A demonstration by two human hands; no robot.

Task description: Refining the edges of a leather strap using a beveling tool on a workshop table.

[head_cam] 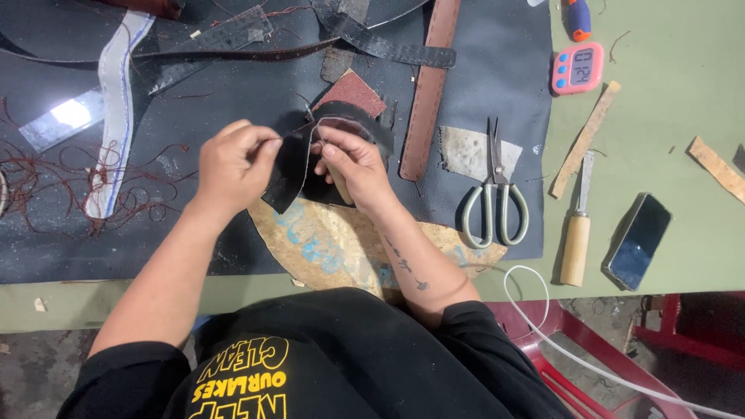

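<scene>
Red threads (46, 174) tangled at far left on dark mat (178, 233), w/ clear ruler (66, 116) just above catching glare. White strip (116, 109) w/ blue stitched edge running down mat, top to mid-left. Black straps (233, 35) crossing along top edge.

Left hand (233, 163) closed in a pinch, thumb & fingers gripping left edge of black leather piece (291, 174). Piece held just above mat, center of view, curved, pale edge showing along its top fold. Right hand (357, 167) closed on same piece from right side, thumb on top, fingers curled under. Both hands touching piece, close together, nearly meeting.

Sandpaper square (349, 93), reddish brown, lying just behind hands. Cork sheet (334, 244) w/ blue marks under wrists, at near edge of mat. Brown leather belt strip (431, 85) upright right of hands, running top to mid. Grey scrap (466, 151) beside it, scissors (497, 194) w/ pale green handles overlapping scrap, blades pointing away.

On green tabletop (683, 155) past mat edge: pink digital timer (576, 68) near top, orange-blue tool handle (578, 19) above it. Thin wood strip (586, 140) slanting, chisel w/ wooden handle (578, 233) below. Phone (638, 240), screen dark, right of chisel. Another wood strip (718, 167) at far right. White cable (543, 310) looping off tabletop edge, red plastic chair (590, 349) beneath.
</scene>
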